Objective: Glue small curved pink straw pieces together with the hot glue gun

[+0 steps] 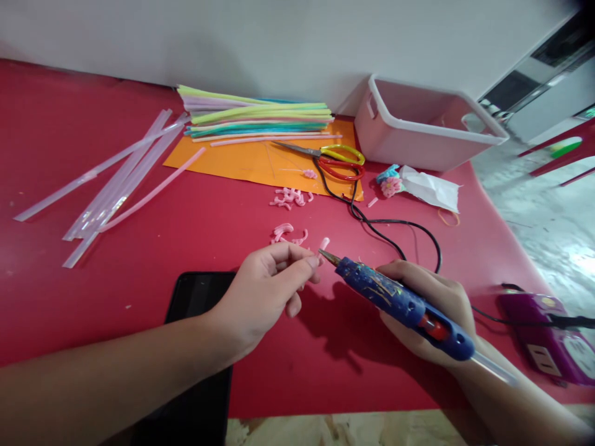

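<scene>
My left hand (pixel 274 275) pinches a short pink piece of pipe cleaner (pixel 324 244) between thumb and forefinger. My right hand (pixel 432 303) is wrapped round a blue glue gun (pixel 390 294), its tip pointing left at the pink piece and looking close to or touching it. A clear glue stick (pixel 493 367) sticks out of the gun's rear. Just beyond my left fingertips lie curved pink pieces (pixel 282 231), with a pile of small pink bits (pixel 292 197) farther back. Part of the pinched piece is hidden by my fingers.
Behind are a bundle of coloured pipe cleaners (pixel 255 118), scissors (pixel 325 155) on orange paper (pixel 232 166) and a pink bin (pixel 418 139). Clear glue sticks (pixel 125 173) lie left, a black phone (pixel 199 297) under my left arm. A black cord (pixel 413 223) loops right, near a purple power box (pixel 542 334).
</scene>
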### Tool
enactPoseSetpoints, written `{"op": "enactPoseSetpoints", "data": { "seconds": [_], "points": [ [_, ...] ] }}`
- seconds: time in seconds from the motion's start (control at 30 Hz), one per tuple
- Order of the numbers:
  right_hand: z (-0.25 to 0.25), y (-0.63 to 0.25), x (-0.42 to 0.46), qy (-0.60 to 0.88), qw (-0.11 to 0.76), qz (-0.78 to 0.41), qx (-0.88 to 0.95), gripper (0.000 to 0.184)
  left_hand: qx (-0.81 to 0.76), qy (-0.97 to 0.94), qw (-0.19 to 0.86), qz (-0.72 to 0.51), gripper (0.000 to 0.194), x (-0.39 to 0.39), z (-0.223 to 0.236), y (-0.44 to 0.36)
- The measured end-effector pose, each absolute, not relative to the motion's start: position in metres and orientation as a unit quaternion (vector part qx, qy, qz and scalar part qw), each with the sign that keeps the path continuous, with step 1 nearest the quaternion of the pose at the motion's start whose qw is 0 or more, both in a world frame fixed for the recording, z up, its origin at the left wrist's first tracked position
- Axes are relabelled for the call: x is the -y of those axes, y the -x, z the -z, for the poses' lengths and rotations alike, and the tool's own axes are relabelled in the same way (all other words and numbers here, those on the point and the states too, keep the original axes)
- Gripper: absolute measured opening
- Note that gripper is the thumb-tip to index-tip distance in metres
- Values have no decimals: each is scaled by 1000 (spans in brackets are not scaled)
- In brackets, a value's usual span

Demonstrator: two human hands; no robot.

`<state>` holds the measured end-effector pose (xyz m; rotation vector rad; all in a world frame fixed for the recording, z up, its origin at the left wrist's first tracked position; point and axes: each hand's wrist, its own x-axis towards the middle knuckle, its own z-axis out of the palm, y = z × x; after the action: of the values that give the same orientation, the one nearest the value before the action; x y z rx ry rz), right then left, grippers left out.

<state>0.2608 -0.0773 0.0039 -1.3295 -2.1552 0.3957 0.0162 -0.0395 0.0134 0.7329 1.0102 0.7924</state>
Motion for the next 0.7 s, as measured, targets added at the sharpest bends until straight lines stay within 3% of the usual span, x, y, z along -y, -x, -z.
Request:
{"op": "enactPoseSetpoints", "data": {
  "seconds": [0.7],
  "points": [
    [-7,-265,76,505,277,-142,805,22,-464,-395,718,-336,19,40,-16,-14]
  ]
}}
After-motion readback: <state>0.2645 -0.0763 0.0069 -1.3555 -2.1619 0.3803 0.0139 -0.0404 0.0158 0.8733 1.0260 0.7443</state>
